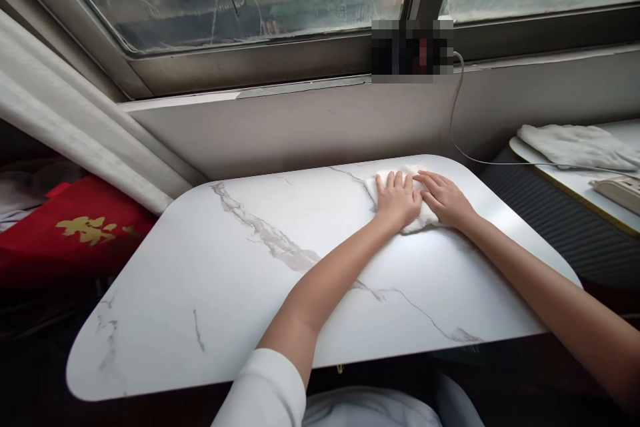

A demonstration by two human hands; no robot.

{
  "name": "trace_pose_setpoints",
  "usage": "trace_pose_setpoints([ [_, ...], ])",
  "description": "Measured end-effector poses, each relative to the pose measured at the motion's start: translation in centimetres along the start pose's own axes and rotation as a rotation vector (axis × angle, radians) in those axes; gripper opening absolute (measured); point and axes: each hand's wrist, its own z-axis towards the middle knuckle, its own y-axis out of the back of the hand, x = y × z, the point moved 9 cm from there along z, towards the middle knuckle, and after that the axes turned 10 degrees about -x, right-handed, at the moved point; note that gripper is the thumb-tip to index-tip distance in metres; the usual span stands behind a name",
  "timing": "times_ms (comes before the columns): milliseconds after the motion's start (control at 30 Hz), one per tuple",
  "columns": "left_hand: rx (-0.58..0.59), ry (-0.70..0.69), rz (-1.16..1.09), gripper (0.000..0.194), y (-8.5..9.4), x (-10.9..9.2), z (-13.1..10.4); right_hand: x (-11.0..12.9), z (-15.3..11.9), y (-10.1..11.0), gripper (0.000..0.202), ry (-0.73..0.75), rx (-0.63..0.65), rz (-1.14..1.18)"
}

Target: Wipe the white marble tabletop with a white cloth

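Note:
A folded white cloth [424, 219] lies near the far right corner of a white marble-patterned tabletop [165, 280]. My left hand [399, 203] rests palm down on its left part, fingers stretched forward and slightly spread. From the right, my right hand [447, 200] reaches over the cloth's right part, its fingers extended flat toward the left hand. The two hands are side by side, almost touching. Neither hand's fingers wrap round the cloth. Part of the cloth is hidden under the palms.
Behind the table stand a low wall and a window [250, 57]. A pixelated dark object [413, 50] on the sill has a white cable [454, 107] running right. Another white cloth [580, 145] and a power strip [620, 192] lie on the right-hand surface. A curtain [75, 100] and red bag [75, 233] are left.

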Motion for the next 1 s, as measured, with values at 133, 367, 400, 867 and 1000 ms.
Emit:
trace_pose_setpoints([
  [133, 0.037, -0.053, 0.006, 0.054, 1.1, -1.7, -3.7, 2.0, -3.6, 1.7, 0.045, 0.024, 0.021, -0.033],
  [367, 0.068, -0.141, 0.042, 0.058, 3.5, -5.6, -10.8, 5.6, -10.0, 5.7, 0.048, 0.047, 0.03, -0.013],
  [400, 0.071, -0.167, 0.049, 0.059, 3.8, -6.3, -11.8, 6.1, -10.9, 6.3, 0.048, 0.058, 0.037, -0.005],
  [867, 0.219, -0.184, -0.088, 0.062, 3.4, -7.4, -13.2, 6.5, -12.4, 6.7, 0.052, 0.044, 0.085, -0.122],
  [1000, 0.165, -0.172, -0.083, 0.058, 3.0, -6.8, -11.4, 5.4, -10.3, 6.5, 0.047, -0.078, 0.047, -0.106],
])
